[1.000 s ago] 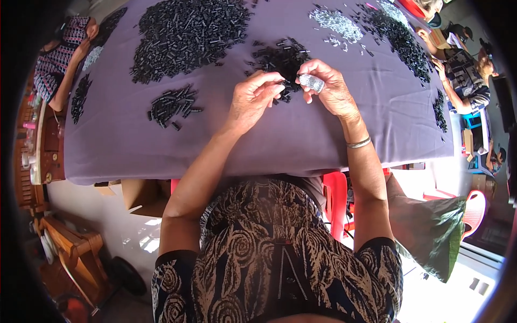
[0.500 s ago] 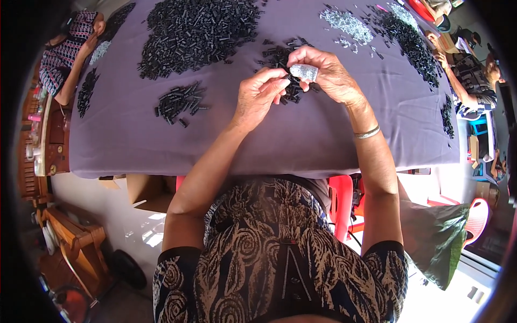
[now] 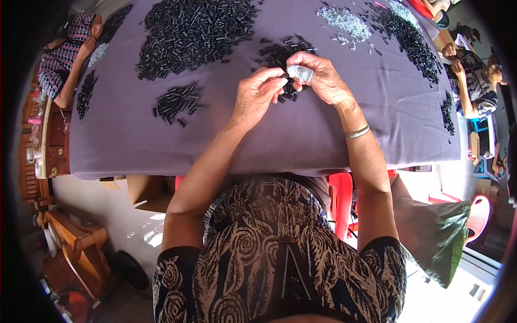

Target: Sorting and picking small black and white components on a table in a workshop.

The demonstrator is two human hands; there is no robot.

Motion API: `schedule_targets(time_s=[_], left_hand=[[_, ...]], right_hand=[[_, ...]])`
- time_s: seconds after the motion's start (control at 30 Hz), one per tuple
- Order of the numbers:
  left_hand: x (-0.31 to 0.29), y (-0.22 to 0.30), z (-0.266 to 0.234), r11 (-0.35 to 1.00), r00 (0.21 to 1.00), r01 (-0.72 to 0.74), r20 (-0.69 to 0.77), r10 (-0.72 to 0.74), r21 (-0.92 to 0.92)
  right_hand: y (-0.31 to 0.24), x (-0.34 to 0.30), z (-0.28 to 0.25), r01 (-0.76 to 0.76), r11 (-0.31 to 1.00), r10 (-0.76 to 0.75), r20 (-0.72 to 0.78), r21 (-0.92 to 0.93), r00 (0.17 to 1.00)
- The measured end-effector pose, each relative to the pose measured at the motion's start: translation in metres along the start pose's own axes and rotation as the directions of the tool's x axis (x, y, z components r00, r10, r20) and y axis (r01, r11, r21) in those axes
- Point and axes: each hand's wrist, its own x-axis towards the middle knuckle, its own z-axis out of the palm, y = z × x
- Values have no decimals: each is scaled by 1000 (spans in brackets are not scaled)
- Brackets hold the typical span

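My left hand (image 3: 257, 94) is closed in a pinch, thumb against forefinger, close to the right hand's fingertips. A tiny dark bit seems to show at its tips, too small to name. My right hand (image 3: 326, 81) has its fingers curled in. A silvery, crinkled wrap (image 3: 300, 72) sits at its thumb; whether it is worn or held I cannot tell. What the right fingertips pinch is hidden. Both hands hover over a pile of short black cylindrical pieces (image 3: 291, 48), partly covered by them. A smaller heap of the same pieces (image 3: 176, 103) lies left of my hands.
A purple cloth (image 3: 301, 137) covers the table. A large black heap (image 3: 196, 37) spreads at the far left. Small clear pieces (image 3: 347, 24) lie far right, beside more black pieces (image 3: 412, 46). People sit at both sides. A red chair (image 3: 339, 204) stands below the table edge.
My right hand and forearm have shifted slightly left, and the silvery wrap has tilted. My left hand has barely moved. The person at the right has brought their hands lower.
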Motion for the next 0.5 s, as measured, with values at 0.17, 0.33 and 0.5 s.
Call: schedule_targets(time_s=[0.17,0.33,0.5], left_hand=[[-1,-1,1,999,1000,-16,-4,17,40],[-2,-2,2,999,1000,10,-14,-9,38],[-2,-6,1,1000,1000,22,-21,-22,-1]], right_hand=[[-6,-1,3,24,988,-21,22,-152,1000],[-9,-2,7,7,984,-6,8,-177,1000],[-7,0,11,29,935,-40,-23,-354,999]])
